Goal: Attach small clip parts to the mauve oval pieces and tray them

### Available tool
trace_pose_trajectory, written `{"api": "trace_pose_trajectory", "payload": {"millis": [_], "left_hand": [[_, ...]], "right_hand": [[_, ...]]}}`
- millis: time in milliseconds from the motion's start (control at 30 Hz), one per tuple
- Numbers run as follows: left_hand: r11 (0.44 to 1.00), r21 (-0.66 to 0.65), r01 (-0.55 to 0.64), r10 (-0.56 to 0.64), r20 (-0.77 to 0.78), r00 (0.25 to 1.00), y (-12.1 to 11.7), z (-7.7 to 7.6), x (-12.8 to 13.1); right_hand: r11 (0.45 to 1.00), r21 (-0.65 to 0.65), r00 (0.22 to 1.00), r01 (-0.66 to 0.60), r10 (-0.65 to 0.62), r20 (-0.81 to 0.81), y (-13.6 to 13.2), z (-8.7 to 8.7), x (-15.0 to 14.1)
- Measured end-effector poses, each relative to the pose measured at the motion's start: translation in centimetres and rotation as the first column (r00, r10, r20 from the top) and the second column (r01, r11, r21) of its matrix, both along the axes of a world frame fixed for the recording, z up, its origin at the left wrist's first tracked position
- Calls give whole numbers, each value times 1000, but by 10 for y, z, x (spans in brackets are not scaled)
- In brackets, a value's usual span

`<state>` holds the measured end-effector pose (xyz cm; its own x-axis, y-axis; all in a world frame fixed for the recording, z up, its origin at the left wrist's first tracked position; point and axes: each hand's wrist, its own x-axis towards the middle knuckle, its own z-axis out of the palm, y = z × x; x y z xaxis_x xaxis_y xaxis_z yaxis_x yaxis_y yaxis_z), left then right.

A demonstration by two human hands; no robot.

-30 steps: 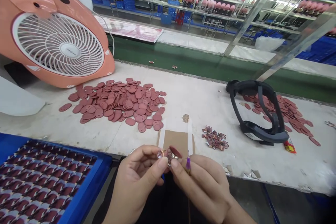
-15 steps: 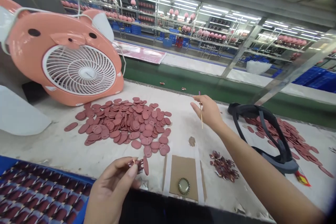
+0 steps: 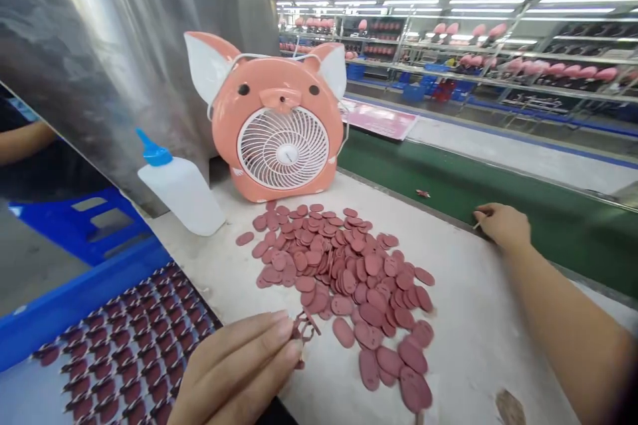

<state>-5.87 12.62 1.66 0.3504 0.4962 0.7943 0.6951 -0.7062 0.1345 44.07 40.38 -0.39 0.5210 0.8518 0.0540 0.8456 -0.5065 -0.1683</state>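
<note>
My left hand (image 3: 244, 368) pinches a small dark red pronged piece (image 3: 304, 333) between thumb and fingers, just in front of a heap of flat dark red ovals (image 3: 343, 259). Some of these ovals have small holes. At the near edge of the green belt, my right hand (image 3: 506, 226) is closed, with the short pale end of a thin stick (image 3: 477, 225) poking out below the fingertips. Most of that stick is hidden by the hand. On the belt beyond lies a small reddish piece (image 3: 423, 193).
A pig-shaped fan (image 3: 226, 126) stands behind the heap, beside a white squeeze bottle (image 3: 184, 196) with a blue nozzle. At the lower left, a blue tray (image 3: 30, 339) holds rows of dark red pieces. Another person's arm (image 3: 24, 143) shows at far left. The green belt (image 3: 383, 169) runs along the back.
The view has swung left, bringing the bottle and tray further into sight. My right hand has moved to the belt's edge. The left still holds its small piece.
</note>
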Motion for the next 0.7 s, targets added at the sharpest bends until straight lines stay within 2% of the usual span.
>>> {"api": "trace_pose_trajectory", "payload": {"millis": [133, 200, 400, 567, 700], "left_hand": [[994, -49, -101, 100, -31, 994, 8, 3, 0], [991, -74, -113, 110, -50, 993, 15, 8, 3], [987, -136, -81, 82, -3, 997, 24, 23, 9], [978, -166, -123, 142, 112, 983, 16, 27, 13], [981, -140, -135, 151, 111, 982, 11, 25, 10]], "right_hand": [[997, 54, 997, -56, 53, 64, 17, -5, 1], [991, 66, 989, -113, 106, 99, 26, -8, -6], [968, -44, 956, -246, 249, 153, 51, -14, -28], [950, -98, 935, -296, 309, 175, 50, -11, -30], [923, -98, 903, -372, 384, 194, 43, -8, -32]]}}
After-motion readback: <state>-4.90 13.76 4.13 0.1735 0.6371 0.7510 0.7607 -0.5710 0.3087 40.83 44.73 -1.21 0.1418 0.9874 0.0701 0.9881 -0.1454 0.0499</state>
